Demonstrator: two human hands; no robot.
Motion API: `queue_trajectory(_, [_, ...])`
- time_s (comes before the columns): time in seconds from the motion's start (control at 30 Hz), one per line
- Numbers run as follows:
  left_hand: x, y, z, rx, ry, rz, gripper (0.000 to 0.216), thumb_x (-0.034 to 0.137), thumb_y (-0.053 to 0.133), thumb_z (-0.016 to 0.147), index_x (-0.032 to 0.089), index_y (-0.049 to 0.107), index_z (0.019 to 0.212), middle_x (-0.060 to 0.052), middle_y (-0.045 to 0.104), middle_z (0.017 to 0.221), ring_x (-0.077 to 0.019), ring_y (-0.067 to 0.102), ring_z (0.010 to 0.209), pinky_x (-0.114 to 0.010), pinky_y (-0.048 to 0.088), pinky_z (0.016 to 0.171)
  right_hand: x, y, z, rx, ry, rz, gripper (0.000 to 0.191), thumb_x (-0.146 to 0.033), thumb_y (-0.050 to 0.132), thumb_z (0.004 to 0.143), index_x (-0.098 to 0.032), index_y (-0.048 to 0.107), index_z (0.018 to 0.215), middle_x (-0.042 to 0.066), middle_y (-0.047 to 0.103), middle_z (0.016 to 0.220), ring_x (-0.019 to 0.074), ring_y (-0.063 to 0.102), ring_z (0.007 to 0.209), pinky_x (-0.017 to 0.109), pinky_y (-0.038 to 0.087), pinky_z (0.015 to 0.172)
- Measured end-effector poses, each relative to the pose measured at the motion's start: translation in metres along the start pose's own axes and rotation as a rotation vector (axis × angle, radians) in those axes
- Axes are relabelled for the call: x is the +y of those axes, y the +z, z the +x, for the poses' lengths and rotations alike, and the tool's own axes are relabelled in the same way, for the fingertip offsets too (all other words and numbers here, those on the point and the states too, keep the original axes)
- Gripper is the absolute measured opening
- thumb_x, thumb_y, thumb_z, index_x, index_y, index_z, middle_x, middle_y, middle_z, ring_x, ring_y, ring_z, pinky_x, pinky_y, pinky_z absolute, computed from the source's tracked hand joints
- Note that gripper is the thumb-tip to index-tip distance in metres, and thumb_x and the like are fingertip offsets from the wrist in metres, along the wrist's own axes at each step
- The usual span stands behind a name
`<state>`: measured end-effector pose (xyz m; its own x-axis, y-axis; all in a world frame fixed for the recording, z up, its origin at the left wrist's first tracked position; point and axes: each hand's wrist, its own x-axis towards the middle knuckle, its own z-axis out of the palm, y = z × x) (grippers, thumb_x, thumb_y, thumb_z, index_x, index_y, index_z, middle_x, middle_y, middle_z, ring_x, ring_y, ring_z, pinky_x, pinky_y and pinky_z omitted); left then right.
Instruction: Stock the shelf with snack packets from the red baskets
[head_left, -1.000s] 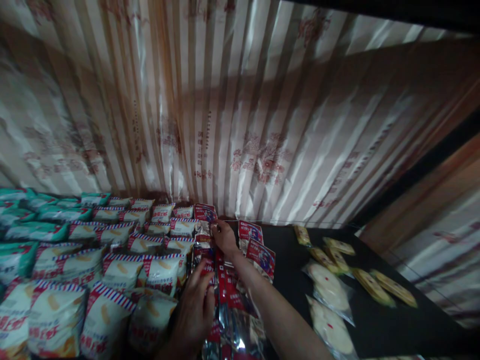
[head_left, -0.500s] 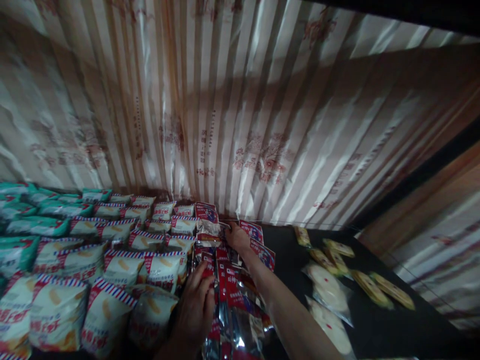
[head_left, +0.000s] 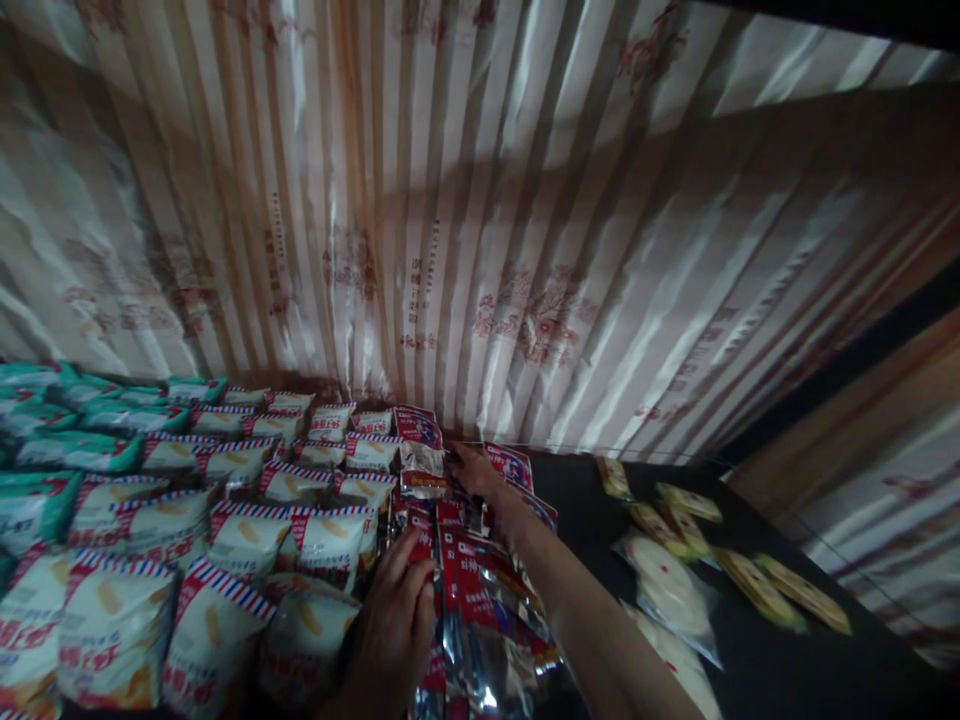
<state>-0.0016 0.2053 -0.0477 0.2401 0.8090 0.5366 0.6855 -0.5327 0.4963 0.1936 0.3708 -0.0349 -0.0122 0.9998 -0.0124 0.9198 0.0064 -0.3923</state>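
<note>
My left hand (head_left: 397,610) lies with fingers stretched out over the near left side of a row of shiny red snack packets (head_left: 472,590). Its fingertips touch a red packet with white lettering (head_left: 418,532). Farther back, my right hand (head_left: 476,472) reaches in among the same packets, its fingers bent and closed on the edge of a red snack packet that the hand mostly hides. Just left of those fingers lies a packet with a silvery clear window (head_left: 422,460). More red and blue packets (head_left: 510,465) lie right of the right wrist, against the wall covering.
White puffed-snack bags (head_left: 217,630) with striped tops stand in rows at left, with green bags (head_left: 79,450) beyond. Yellow packs (head_left: 690,502) and clear-wrapped pale round items (head_left: 667,580) lie on the black surface (head_left: 570,495) at right. Pleated printed sheeting (head_left: 450,250) hangs behind.
My right hand has shifted slightly down among the packets, its fingers bent lower. The left hand stays on the packets. The whole view has turned a little left.
</note>
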Motion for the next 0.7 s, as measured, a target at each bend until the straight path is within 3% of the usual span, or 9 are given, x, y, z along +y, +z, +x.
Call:
queue_trajectory(0.3, [-0.002,0.001,-0.002,0.015,0.0,0.012,0.027,0.019,0.04,0.085,0.021,0.061,0.101,-0.008,0.055,0.124,-0.0191,0.051,0.115,-0.037,0.048,0.093,0.007,-0.003,0.01,0.049,-0.037,0.054,0.04,-0.014,0.058,0.07,-0.022,0.062,0.109,0.004,0.066,0.11,0.0188,0.059,0.101,0.028,0.042,0.09])
queue_trajectory(0.5, [-0.002,0.004,-0.003,0.078,0.05,0.023,0.028,0.015,0.039,0.084,0.019,0.061,0.101,-0.01,0.058,0.12,-0.0199,0.053,0.114,-0.039,0.051,0.09,0.005,-0.01,0.007,0.082,0.012,0.062,0.025,-0.019,0.049,0.079,-0.022,0.067,0.096,0.003,0.07,0.095,0.0161,0.064,0.087,0.024,0.046,0.076])
queue_trajectory(0.7, [0.0,0.003,-0.002,0.02,-0.014,-0.037,0.03,0.014,0.04,0.083,0.019,0.063,0.101,-0.01,0.056,0.123,-0.0209,0.052,0.115,-0.04,0.049,0.092,-0.002,-0.029,0.002,0.097,0.001,0.04,0.024,-0.024,0.045,0.084,-0.02,0.069,0.086,0.002,0.071,0.082,0.0144,0.063,0.072,0.022,0.043,0.065])
